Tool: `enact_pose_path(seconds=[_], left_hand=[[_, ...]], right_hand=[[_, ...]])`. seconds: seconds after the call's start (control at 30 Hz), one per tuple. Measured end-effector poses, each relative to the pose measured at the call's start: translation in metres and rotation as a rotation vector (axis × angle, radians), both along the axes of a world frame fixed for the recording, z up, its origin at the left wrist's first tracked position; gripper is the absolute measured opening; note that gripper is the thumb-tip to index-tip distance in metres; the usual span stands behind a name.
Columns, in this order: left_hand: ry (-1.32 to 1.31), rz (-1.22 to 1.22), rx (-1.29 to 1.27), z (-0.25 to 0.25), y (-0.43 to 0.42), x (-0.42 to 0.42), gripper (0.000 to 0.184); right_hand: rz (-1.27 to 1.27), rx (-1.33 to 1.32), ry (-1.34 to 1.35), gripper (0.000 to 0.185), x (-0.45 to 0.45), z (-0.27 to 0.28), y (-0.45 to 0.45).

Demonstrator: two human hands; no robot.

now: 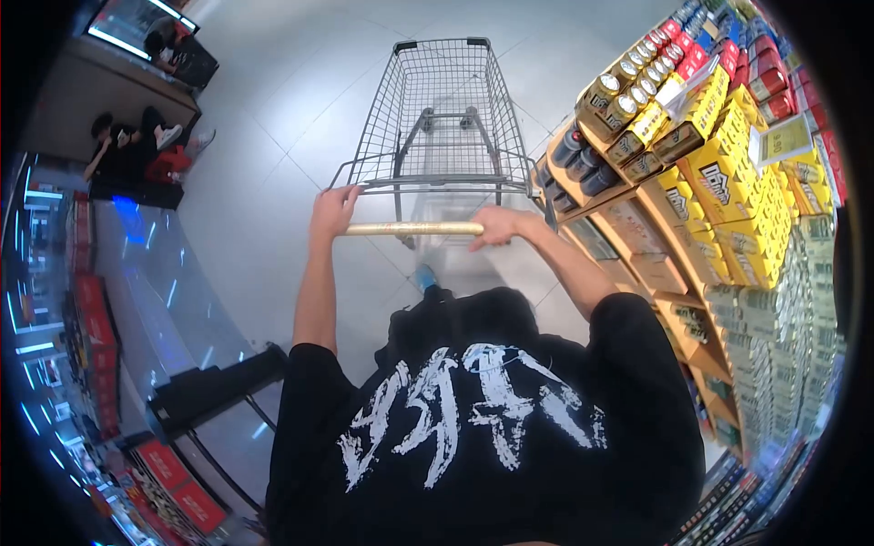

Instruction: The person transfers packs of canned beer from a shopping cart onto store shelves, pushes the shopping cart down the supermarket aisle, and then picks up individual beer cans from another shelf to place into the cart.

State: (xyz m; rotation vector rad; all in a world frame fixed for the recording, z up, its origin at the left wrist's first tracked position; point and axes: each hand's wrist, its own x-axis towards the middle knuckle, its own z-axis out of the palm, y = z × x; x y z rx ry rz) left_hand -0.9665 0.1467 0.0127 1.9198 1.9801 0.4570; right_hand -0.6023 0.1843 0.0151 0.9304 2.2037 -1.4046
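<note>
Ahead of me stands a wire shopping cart [382, 118], and through its mesh I see no goods inside. A pale gold handlebar [414, 228] runs across its near end. My left hand [335, 212] is closed at the left end of the bar, with fingers reaching up toward the wire rim. At the bar's right end, my right hand [499, 227] wraps around it, thumb side toward the middle.
A wooden shelf [628, 196] with yellow cartons [719, 187] and gold cans [622, 109] rises close on the right. People [137, 136] sit at the upper left. A dark stand [214, 387] is at lower left. Grey tiled floor [273, 118] surrounds the cart.
</note>
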Motion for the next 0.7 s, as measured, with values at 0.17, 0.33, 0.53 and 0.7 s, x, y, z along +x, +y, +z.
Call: enact_pose_path(seconds=[0.17,0.33,0.53,0.7], left_hand=[[-0.034,0.053,0.037,0.002,0.067,-0.038,0.04],[-0.053,0.022,-0.119,-0.004,0.143,-0.061,0.044],[-0.032,-0.071,0.002,-0.002,0.233,-0.059,0.046],[0.063,-0.174,-0.213,0.006,0.315,-0.043,0.048]], right_hand=[[-0.174,0.108,-0.009,0.019,-0.041,-0.001,0.021],[-0.307,0.55,-0.068,0.018,-0.066,-0.006,0.037],[-0.468,0.586,-0.21,0.019,-0.08,0.005,0.09],[-0.547,0.615,-0.192,0.018,-0.076,0.009,0.143]])
